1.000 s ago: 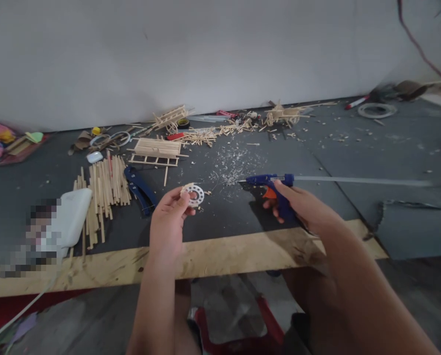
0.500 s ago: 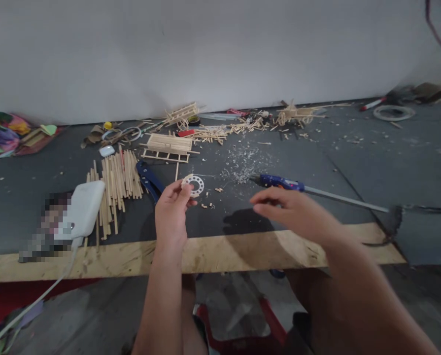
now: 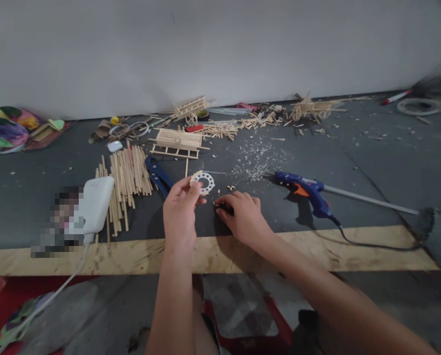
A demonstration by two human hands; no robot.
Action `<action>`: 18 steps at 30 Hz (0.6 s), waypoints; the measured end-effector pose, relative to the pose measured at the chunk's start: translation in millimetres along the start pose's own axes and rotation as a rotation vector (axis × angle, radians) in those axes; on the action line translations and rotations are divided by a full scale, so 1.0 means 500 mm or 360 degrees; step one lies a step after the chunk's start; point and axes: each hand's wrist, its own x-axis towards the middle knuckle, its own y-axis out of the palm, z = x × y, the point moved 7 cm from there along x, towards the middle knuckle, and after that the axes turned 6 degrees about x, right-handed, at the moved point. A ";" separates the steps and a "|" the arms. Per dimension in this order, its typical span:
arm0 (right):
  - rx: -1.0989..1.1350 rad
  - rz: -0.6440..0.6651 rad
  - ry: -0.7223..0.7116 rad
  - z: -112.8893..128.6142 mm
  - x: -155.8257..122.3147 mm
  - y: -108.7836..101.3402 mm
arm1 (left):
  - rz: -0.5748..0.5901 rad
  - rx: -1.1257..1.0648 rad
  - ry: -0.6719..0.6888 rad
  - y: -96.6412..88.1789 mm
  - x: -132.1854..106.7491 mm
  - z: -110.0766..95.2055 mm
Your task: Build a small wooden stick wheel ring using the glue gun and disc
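Observation:
My left hand [image 3: 181,207] pinches a white ring with a circle of round holes [image 3: 209,190], held up above the dark tabletop. Bits of pale wood show along the ring's edge. Low over the table, close to the ring, my right hand [image 3: 244,217] has its fingers curled and thumb and fingertips brought together. A tiny piece shows at those fingertips, but I cannot make out what they hold. Short wood bits [image 3: 231,188] lie just beyond them. To the right rests a blue glue gun [image 3: 301,187] with an orange trigger and a long glue stick in its back.
Blue-handled pliers [image 3: 159,175] and a pile of thin wooden sticks [image 3: 126,177] lie left. Beside them sits a white power bank [image 3: 96,204] with a cable. A small wooden cart model [image 3: 178,140] stands behind; glue shreds [image 3: 255,162] litter the middle. Wooden edging [image 3: 131,254] runs in front.
My right hand has moved left and down to the tabletop near the ring, uncovering the glue gun's handle. My left hand still holds the ring. The whole view has shifted slightly.

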 end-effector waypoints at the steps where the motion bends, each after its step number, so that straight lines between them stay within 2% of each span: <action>1: 0.0010 0.0004 0.0002 0.000 0.001 0.001 | 0.0001 -0.0002 -0.0008 0.000 0.000 0.000; 6: 0.0073 -0.0009 0.0030 -0.002 -0.001 -0.006 | 0.0031 0.0014 -0.0010 0.010 0.000 0.000; 9: 0.0334 -0.0031 0.0092 -0.010 -0.009 -0.030 | 0.0065 0.0010 -0.0019 0.016 -0.004 0.002; 11: 0.0573 -0.0054 0.0190 -0.027 -0.019 -0.051 | 0.0131 0.0013 -0.0049 0.024 -0.009 0.005; 15: 0.0975 -0.0138 0.0536 -0.083 -0.052 -0.084 | 0.0319 0.0006 -0.0133 0.047 -0.025 0.013; 18: 0.1268 -0.0211 0.0646 -0.104 -0.072 -0.100 | 0.0475 0.0014 -0.0190 0.069 -0.041 0.021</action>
